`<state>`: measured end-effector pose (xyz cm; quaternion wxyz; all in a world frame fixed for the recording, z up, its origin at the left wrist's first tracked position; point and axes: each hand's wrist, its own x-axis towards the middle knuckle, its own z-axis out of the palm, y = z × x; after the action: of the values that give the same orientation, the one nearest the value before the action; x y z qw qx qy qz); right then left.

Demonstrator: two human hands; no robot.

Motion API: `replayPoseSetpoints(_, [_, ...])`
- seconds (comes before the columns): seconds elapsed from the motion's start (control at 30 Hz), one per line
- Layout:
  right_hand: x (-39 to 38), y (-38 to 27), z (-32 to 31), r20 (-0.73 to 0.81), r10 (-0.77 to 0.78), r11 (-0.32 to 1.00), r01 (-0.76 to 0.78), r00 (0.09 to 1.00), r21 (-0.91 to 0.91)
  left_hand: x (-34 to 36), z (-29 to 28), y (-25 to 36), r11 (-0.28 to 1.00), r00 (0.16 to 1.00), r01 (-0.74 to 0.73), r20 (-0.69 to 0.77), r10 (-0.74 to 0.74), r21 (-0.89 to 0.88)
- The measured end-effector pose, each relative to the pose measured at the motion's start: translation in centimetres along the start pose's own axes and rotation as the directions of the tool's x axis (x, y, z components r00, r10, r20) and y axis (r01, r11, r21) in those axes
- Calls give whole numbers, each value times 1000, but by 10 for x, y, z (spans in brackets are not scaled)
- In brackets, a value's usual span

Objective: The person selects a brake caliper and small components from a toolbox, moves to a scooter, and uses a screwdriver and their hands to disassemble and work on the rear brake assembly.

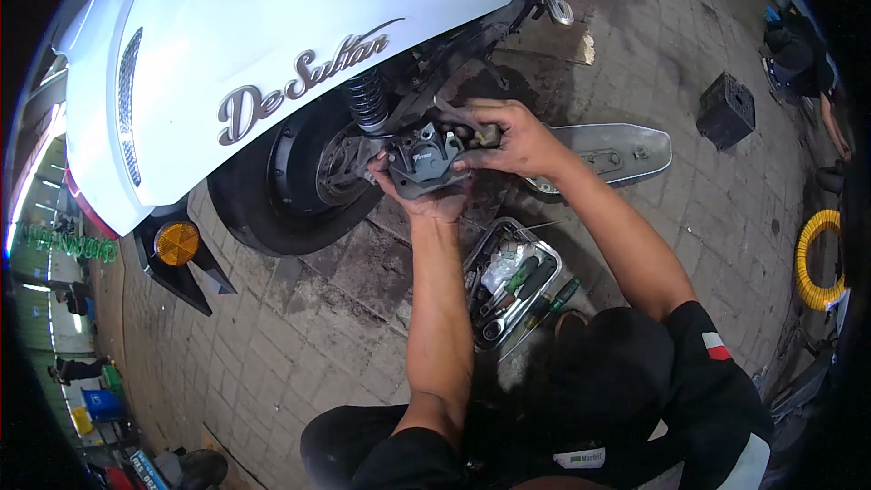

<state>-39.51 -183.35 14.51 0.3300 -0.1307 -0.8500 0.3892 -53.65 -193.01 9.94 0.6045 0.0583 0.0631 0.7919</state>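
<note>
A dark grey brake caliper (428, 160) is held beside the rear wheel (243, 195) of a white scooter (299, 9), just below the black coil-spring shock absorber (367, 102). My left hand (434, 204) supports it from beneath, thumb along its left side. From the right, my right hand (515, 138) grips its other end, thumb at the front and fingers over the top near a dark hose (450, 109). The fingertips of my right hand are partly hidden behind the caliper. Both hands look smudged with grime.
A metal tray (556, 263) of wrenches and screwdrivers lies near my knees, with a green-handled screwdriver (567, 292) at its edge. Beyond my right forearm rests a long grey cover (640, 152). Farther right are a black box (726, 112), a yellow coiled hose (806, 254) and another person (807, 63).
</note>
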Motion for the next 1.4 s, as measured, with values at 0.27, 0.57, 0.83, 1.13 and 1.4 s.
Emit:
replayPoseSetpoints(0.27, [2,8,24,-15,-31,970,34,999,243,-12,12,10,990,985,-32,-164,55,139])
replayPoseSetpoints(0.57, [4,12,50,119,33,983,-54,992,177,-58,-6,-19,747,838,-473,-22,545,466])
replayPoseSetpoints(0.83, [8,10,68,-62,-155,957,166,986,239,-59,-7,3,473,759,-549,173,628,689])
replayPoseSetpoints(1.13, [7,2,64,25,-17,980,12,1000,201,-60,-16,5,451,733,-536,128,668,714])
replayPoseSetpoints(1.4, [6,0,67,33,63,956,-70,997,286,-62,-20,6,409,719,-523,129,683,747])
